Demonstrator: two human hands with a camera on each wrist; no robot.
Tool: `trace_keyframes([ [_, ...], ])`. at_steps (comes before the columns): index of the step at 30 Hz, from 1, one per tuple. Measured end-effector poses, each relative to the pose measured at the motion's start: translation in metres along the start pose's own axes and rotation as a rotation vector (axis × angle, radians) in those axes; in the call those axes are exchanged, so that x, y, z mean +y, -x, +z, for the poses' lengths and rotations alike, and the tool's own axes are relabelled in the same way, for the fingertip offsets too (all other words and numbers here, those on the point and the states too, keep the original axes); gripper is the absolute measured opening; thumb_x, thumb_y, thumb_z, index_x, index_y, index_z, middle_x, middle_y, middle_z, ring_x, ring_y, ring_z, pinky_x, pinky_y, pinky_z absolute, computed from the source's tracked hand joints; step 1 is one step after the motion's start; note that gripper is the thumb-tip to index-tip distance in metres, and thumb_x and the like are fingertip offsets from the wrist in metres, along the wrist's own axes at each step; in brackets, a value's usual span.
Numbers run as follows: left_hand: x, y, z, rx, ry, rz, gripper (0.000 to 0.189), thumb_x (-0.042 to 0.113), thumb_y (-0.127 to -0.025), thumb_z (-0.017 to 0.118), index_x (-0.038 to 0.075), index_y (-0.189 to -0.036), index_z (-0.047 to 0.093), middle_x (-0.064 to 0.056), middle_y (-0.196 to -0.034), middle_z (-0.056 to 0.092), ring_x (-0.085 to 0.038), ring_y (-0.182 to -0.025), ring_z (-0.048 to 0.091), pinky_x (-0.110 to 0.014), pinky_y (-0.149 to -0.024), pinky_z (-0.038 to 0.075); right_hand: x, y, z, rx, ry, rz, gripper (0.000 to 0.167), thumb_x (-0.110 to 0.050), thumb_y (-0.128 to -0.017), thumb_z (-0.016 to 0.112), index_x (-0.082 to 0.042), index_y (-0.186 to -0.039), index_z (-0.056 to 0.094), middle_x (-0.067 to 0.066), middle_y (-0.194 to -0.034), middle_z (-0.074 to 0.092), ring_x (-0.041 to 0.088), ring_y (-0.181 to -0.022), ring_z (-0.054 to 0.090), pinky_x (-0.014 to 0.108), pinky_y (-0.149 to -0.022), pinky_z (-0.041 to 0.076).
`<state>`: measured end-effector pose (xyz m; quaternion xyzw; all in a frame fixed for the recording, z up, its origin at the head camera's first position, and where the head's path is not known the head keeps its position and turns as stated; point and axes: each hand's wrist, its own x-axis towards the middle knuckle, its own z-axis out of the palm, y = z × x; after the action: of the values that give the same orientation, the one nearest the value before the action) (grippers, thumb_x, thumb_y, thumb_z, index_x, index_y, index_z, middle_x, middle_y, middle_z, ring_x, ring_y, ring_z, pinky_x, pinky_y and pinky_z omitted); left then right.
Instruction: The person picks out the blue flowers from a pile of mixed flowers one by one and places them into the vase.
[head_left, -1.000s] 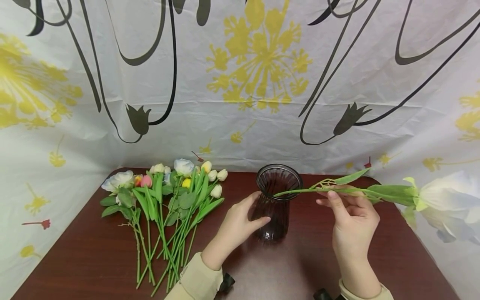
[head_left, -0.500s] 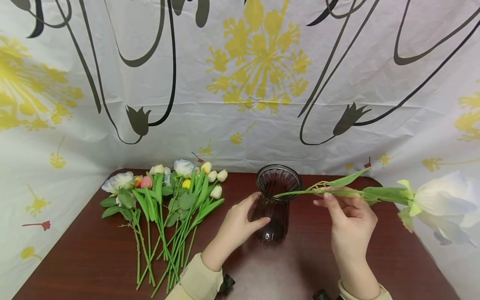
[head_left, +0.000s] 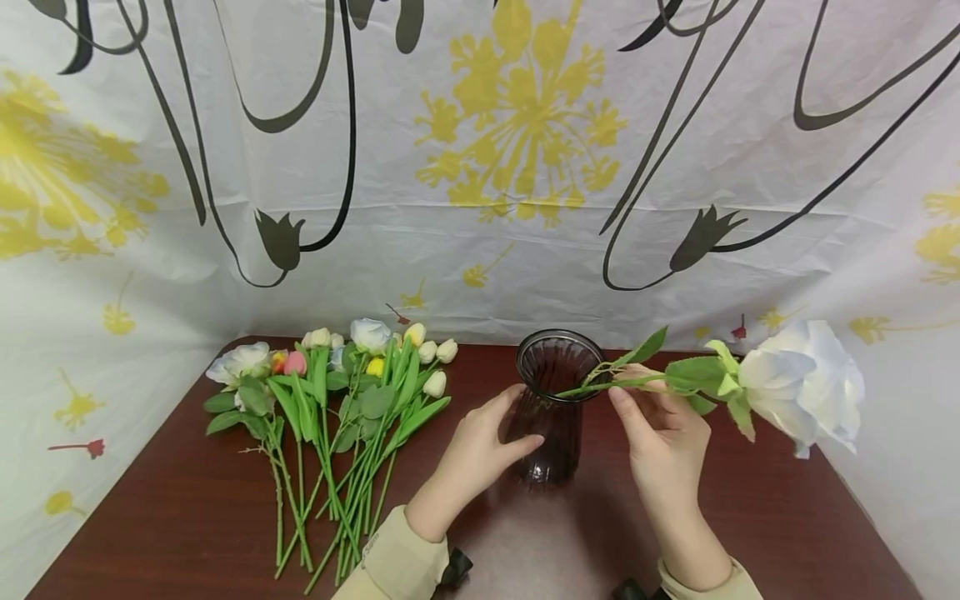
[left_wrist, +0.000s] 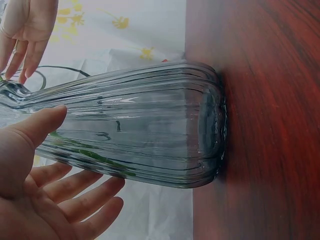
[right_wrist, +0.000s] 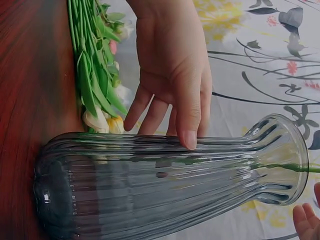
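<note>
A tall, ribbed, dark glass vase (head_left: 551, 450) with a flared rim stands upright on the table. My left hand (head_left: 476, 446) holds its side, thumb on one face and fingers round the other; the left wrist view shows this grip (left_wrist: 30, 170). To the right, my right hand (head_left: 663, 442) pinches the green stem of a large white artificial rose (head_left: 806, 383) tinged pale blue. That rose lies nearly sideways, bloom pointing right, its stem's lower end inside the vase mouth. In the right wrist view, the green stem (right_wrist: 300, 167) passes through the rim; only some right fingertips (right_wrist: 305, 220) show there.
On the left of the dark red wooden table (head_left: 165, 500) lies a loose pile of artificial flowers (head_left: 345, 417), with white, yellow and pink blooms and crossed green stems. A white patterned cloth (head_left: 480, 275) hangs behind the table and along its sides.
My right hand has moved left with the rose, bringing its bloom nearer and sliding more of the stem into the vase. My left hand keeps its hold on the vase.
</note>
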<state>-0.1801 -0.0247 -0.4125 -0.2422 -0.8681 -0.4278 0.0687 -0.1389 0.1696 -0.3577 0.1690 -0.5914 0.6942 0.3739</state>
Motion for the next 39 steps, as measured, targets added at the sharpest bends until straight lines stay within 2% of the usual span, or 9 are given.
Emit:
trace_keyframes([
  [8, -0.001, 0.000, 0.001, -0.004, 0.012, 0.002, 0.062, 0.036, -0.085, 0.073, 0.020, -0.139, 0.048, 0.000, -0.125, 0.061, -0.016, -0.111, 0.059, -0.040, -0.089, 0.048, 0.010, 0.002, 0.001, -0.030, 0.009, 0.021, 0.013, 0.022, -0.081, 0.061, 0.016, -0.093, 0.061, 0.016, -0.101, 0.064, 0.022, -0.097, 0.061, 0.025, -0.081, 0.050],
  [13, -0.001, 0.000, 0.002, 0.000, 0.014, 0.012, 0.062, 0.036, -0.085, 0.073, 0.021, -0.139, 0.049, 0.001, -0.123, 0.062, -0.015, -0.107, 0.060, -0.039, -0.088, 0.049, 0.013, 0.003, 0.002, -0.037, 0.008, 0.033, 0.014, 0.021, -0.082, 0.060, 0.015, -0.094, 0.064, 0.008, -0.096, 0.068, 0.015, -0.095, 0.064, 0.021, -0.081, 0.050],
  [18, -0.001, -0.001, 0.002, -0.006, 0.017, 0.014, 0.062, 0.035, -0.085, 0.074, 0.020, -0.139, 0.048, 0.001, -0.122, 0.062, -0.014, -0.106, 0.061, -0.036, -0.087, 0.049, 0.016, 0.004, 0.000, -0.039, 0.018, 0.046, 0.018, 0.021, -0.082, 0.060, 0.018, -0.100, 0.062, 0.008, -0.106, 0.067, 0.015, -0.098, 0.063, 0.021, -0.081, 0.049],
  [26, -0.001, -0.001, 0.001, -0.011, 0.037, 0.008, 0.063, 0.033, -0.085, 0.074, 0.017, -0.139, 0.048, 0.001, -0.123, 0.062, -0.013, -0.104, 0.062, -0.035, -0.088, 0.049, 0.019, 0.003, -0.006, -0.029, 0.105, 0.140, 0.025, 0.016, -0.083, 0.063, 0.004, -0.104, 0.068, 0.004, -0.104, 0.067, 0.013, -0.093, 0.063, 0.021, -0.081, 0.049],
  [30, -0.001, -0.001, 0.000, -0.013, 0.044, 0.010, 0.062, 0.033, -0.085, 0.074, 0.018, -0.139, 0.048, 0.001, -0.123, 0.062, -0.013, -0.104, 0.062, -0.034, -0.088, 0.049, 0.024, 0.003, -0.008, -0.059, 0.099, 0.158, 0.030, 0.015, -0.085, 0.061, 0.001, -0.111, 0.066, 0.002, -0.109, 0.067, 0.014, -0.096, 0.061, 0.021, -0.084, 0.048],
  [36, 0.000, -0.002, -0.001, -0.022, 0.046, -0.010, 0.062, 0.032, -0.085, 0.075, 0.020, -0.140, 0.048, 0.002, -0.124, 0.061, -0.013, -0.106, 0.061, -0.034, -0.089, 0.048, 0.036, 0.004, -0.012, -0.146, 0.016, 0.132, 0.043, 0.019, -0.085, 0.056, 0.010, -0.127, 0.053, 0.003, -0.123, 0.062, 0.014, -0.103, 0.059, 0.021, -0.086, 0.046],
  [39, 0.001, -0.002, -0.001, -0.030, 0.041, -0.020, 0.064, 0.033, -0.085, 0.074, 0.019, -0.141, 0.047, 0.001, -0.126, 0.061, -0.014, -0.107, 0.061, -0.035, -0.089, 0.048, 0.041, 0.004, -0.014, -0.184, 0.005, 0.143, 0.049, 0.020, -0.085, 0.055, 0.010, -0.132, 0.048, 0.003, -0.124, 0.061, 0.015, -0.106, 0.060, 0.022, -0.088, 0.047],
])
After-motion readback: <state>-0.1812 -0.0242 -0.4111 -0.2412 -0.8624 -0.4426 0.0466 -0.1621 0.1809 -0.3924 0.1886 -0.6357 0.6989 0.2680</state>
